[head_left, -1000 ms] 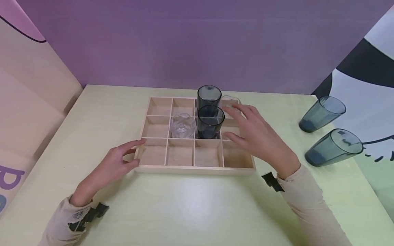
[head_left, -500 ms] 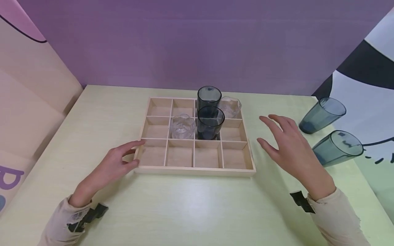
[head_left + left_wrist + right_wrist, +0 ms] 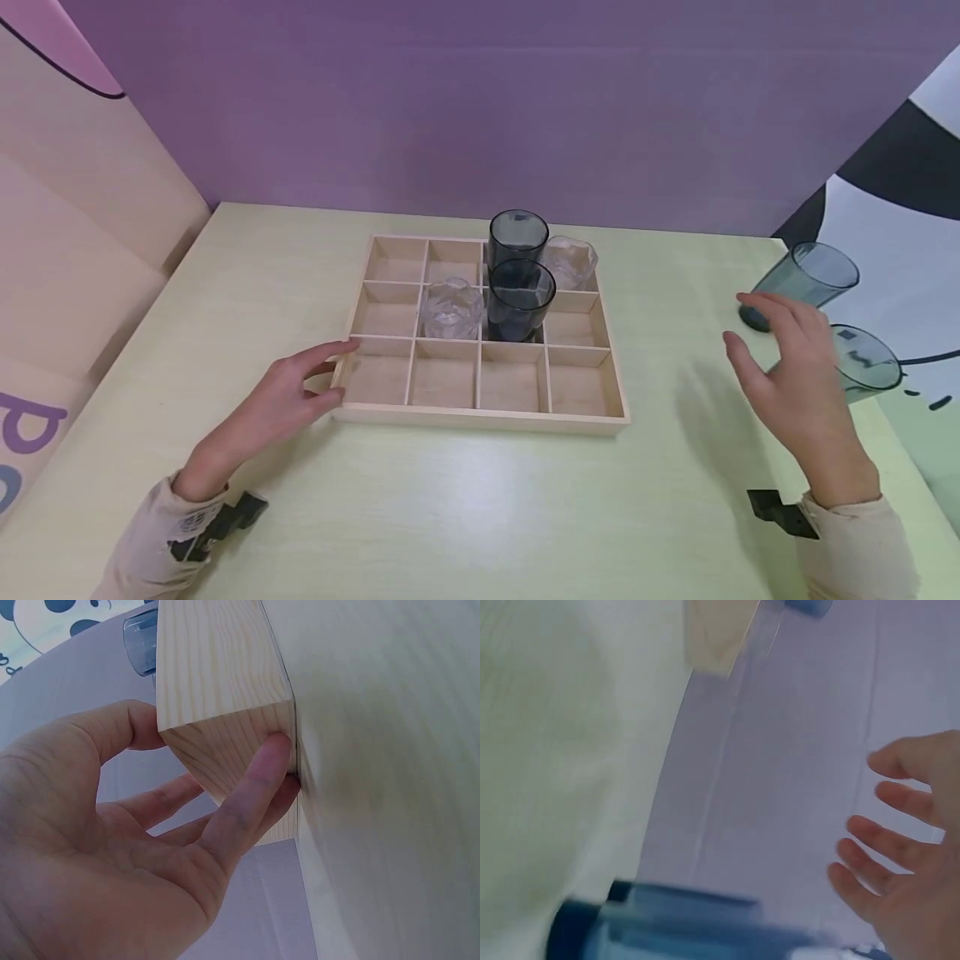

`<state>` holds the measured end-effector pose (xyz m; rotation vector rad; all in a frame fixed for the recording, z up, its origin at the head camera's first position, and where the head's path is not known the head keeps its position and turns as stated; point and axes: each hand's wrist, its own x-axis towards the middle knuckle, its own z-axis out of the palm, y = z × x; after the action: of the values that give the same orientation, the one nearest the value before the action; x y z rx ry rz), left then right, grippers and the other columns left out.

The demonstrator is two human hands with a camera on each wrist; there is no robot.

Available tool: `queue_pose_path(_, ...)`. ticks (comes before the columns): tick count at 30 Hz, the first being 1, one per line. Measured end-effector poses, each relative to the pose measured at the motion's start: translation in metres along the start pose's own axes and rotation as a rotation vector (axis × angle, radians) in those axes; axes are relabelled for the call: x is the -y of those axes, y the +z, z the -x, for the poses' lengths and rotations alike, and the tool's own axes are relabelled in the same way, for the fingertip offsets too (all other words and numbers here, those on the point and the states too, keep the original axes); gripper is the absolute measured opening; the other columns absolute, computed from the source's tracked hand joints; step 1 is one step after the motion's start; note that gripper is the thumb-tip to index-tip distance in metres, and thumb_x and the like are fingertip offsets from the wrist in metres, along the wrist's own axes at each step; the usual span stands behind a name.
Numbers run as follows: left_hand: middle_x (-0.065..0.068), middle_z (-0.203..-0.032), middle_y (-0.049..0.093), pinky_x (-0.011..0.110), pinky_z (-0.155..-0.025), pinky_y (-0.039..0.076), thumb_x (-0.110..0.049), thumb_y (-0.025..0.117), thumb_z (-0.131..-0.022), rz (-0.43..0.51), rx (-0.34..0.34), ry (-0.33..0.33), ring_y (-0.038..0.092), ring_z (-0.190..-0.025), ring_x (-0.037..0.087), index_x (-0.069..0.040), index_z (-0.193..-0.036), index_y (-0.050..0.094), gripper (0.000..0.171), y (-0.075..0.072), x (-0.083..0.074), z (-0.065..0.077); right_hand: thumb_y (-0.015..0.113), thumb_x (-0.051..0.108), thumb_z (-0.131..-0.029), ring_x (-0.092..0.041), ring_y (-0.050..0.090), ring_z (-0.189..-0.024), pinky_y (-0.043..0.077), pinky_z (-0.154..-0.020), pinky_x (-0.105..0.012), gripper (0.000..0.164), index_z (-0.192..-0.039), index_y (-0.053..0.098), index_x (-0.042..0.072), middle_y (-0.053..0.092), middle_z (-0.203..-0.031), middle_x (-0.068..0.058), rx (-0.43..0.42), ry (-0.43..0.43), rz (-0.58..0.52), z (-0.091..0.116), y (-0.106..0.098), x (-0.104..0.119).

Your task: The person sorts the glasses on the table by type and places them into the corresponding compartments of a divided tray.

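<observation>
My left hand (image 3: 281,408) rests at the left wall of a light wooden divided tray (image 3: 480,419), its fingertips touching the wall near the front corner. The left wrist view shows the same fingers against the tray's end face (image 3: 225,742). Two dark tumblers (image 3: 520,308) stand in the tray, one behind the other. A clear wavy-rimmed glass (image 3: 452,308) sits left of them, and a second clear glass (image 3: 572,262) is at the back right. My right hand (image 3: 806,383), fingers spread and holding nothing, hovers by two blue-grey tumblers, partly hiding the nearer tumbler (image 3: 866,360).
The farther blue-grey tumbler (image 3: 806,275) stands at the table's right side. A purple panel (image 3: 480,108) rises behind the pale table (image 3: 465,508), with printed panels at left and right. Several tray compartments hold nothing.
My right hand has moved from the tray's back right compartment over to the tumblers on the right, leaving the clear glass there. My left hand stays at the tray; the view has shifted slightly.
</observation>
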<state>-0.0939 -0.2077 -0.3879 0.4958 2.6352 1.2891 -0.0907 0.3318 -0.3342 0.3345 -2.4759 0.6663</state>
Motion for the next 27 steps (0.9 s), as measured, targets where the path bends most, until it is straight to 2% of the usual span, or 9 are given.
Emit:
queue_pose_path(4,0.018,-0.147,0.05,0.047,-0.086,0.058,-0.002,0.063,-0.093,0.005,0.001,0.004,0.056,-0.121,0.047,-0.006,-0.146,0.049,0.055,0.0,-0.001,0.001,0.064,0.007,-0.089,-0.048,0.044,-0.123,0.031,-0.109,-0.046,0.039,-0.128,0.062,-0.002,0.057,-0.129,-0.026,-0.107,0.026,0.014,0.006,-0.008,-0.018)
queue_pose_path(8,0.019,-0.147,0.049,0.049,-0.087,0.057,-0.001,0.063,-0.092,0.016,0.0,0.012,0.056,-0.12,0.048,-0.005,-0.145,0.05,0.055,0.001,-0.001,0.003,0.061,0.011,-0.092,-0.046,0.04,-0.129,0.028,-0.11,-0.049,0.04,-0.128,0.06,-0.004,0.054,-0.131,-0.029,-0.182,0.07,0.068,0.012,-0.015,-0.03)
queue_pose_path(13,0.018,-0.148,0.048,0.047,-0.086,0.058,-0.001,0.063,-0.092,0.011,0.004,0.011,0.055,-0.122,0.046,-0.005,-0.145,0.049,0.055,0.001,-0.002,0.002,0.06,0.015,-0.094,-0.037,0.034,-0.137,0.026,-0.111,-0.053,0.043,-0.132,0.057,-0.005,0.048,-0.142,-0.025,-0.221,0.171,0.142,0.017,-0.021,-0.039)
queue_pose_path(18,0.017,-0.148,0.048,0.047,-0.086,0.058,-0.001,0.062,-0.092,-0.004,0.004,0.008,0.056,-0.122,0.045,-0.004,-0.145,0.049,0.055,0.001,-0.002,0.001,0.059,0.022,-0.096,-0.033,0.027,-0.142,0.019,-0.115,-0.055,0.05,-0.139,0.051,-0.002,0.04,-0.15,-0.02,-0.183,0.316,0.207,0.021,-0.024,-0.05)
queue_pose_path(21,0.017,-0.149,0.047,0.047,-0.087,0.057,-0.002,0.062,-0.092,-0.006,0.005,0.004,0.055,-0.123,0.044,-0.005,-0.146,0.048,0.055,0.001,-0.001,0.001,0.059,0.025,-0.096,-0.038,0.024,-0.142,0.016,-0.115,-0.059,0.057,-0.143,0.045,-0.002,0.036,-0.151,-0.023,-0.141,0.377,0.259,0.021,-0.022,-0.057)
queue_pose_path(27,0.016,-0.15,0.046,0.047,-0.089,0.056,-0.002,0.062,-0.093,-0.008,0.006,0.003,0.053,-0.126,0.043,-0.006,-0.147,0.048,0.056,0.001,0.0,-0.001,0.059,0.031,-0.095,-0.043,0.029,-0.137,0.021,-0.112,-0.061,0.061,-0.145,0.044,-0.001,0.041,-0.146,-0.027,-0.138,0.449,0.291,0.021,-0.018,-0.064)
